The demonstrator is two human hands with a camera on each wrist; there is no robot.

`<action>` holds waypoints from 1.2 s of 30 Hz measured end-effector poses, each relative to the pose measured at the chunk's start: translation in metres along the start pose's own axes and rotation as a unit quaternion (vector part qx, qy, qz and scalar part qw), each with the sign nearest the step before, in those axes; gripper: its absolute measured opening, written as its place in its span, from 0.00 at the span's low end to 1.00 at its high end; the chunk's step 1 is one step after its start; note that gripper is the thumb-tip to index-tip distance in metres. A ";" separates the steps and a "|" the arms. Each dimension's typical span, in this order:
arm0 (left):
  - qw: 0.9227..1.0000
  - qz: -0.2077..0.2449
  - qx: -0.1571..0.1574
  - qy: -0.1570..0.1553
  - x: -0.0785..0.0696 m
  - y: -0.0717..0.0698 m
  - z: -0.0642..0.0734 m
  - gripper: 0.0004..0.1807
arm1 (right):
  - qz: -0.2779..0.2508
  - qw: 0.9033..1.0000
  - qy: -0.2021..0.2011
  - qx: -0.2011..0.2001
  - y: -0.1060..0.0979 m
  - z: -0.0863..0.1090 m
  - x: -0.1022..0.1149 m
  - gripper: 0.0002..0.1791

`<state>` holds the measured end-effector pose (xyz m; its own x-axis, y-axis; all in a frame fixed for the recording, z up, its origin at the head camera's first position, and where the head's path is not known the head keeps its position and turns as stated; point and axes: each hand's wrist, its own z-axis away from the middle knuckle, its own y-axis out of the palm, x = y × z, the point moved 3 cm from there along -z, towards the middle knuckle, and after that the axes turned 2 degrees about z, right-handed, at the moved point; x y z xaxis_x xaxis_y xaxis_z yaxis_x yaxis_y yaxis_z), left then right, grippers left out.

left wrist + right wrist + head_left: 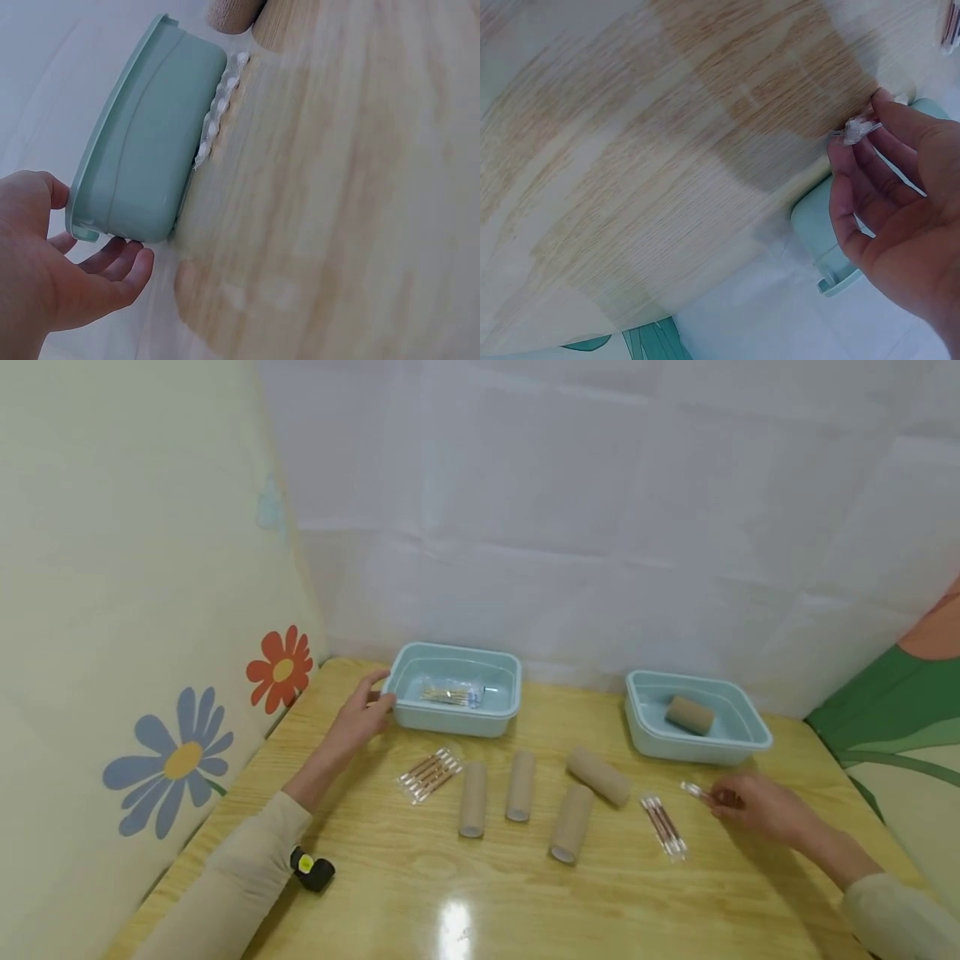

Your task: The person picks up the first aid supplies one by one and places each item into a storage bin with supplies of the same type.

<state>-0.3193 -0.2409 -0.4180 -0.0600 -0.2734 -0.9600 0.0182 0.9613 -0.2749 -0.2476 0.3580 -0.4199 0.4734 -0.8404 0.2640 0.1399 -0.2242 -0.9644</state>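
Note:
My left hand [363,714] holds the left end of a light blue plastic tub [453,722], its fingers at the rim and under it in the left wrist view. Inside that tub lies a clear packet of pale sticks [452,694]. My right hand [757,806] pinches a small clear packet of cotton swabs [859,129] between thumb and fingers, low over the table in front of a second light blue tub [697,750]. That tub contains a cardboard tube [690,715]. Much of the pinched packet is hidden by the fingers.
Several cardboard tubes [473,797] lie mid-table between the tubs. One packet of brown-stick cotton swabs [431,774] lies before the left tub, another packet [663,827] left of my right hand. A white cloth [525,527] hangs behind the wooden table [390,877].

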 end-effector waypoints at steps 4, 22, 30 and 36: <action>1.000 -0.002 -0.001 0.004 0.000 0.002 0.001 0.33 | 0.019 1.000 -0.006 -0.005 0.000 0.003 0.002 0.07; 1.000 -0.013 0.000 -0.009 0.001 0.000 0.001 0.35 | 0.050 0.997 -0.052 -0.041 -0.020 -0.001 0.038 0.07; 1.000 0.006 -0.001 -0.010 0.003 0.001 -0.001 0.35 | 0.068 0.995 -0.053 -0.048 -0.037 -0.007 0.054 0.07; 1.000 0.017 0.004 -0.009 0.003 0.001 0.000 0.34 | 0.088 0.992 -0.078 -0.056 -0.047 -0.015 0.062 0.07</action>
<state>-0.3191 -0.2404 -0.4210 -0.0406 -0.2417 -0.9695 0.0283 0.9696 -0.2430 -0.2380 0.3087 -0.3585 0.6127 -0.7860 0.0825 -0.0489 -0.1419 -0.9887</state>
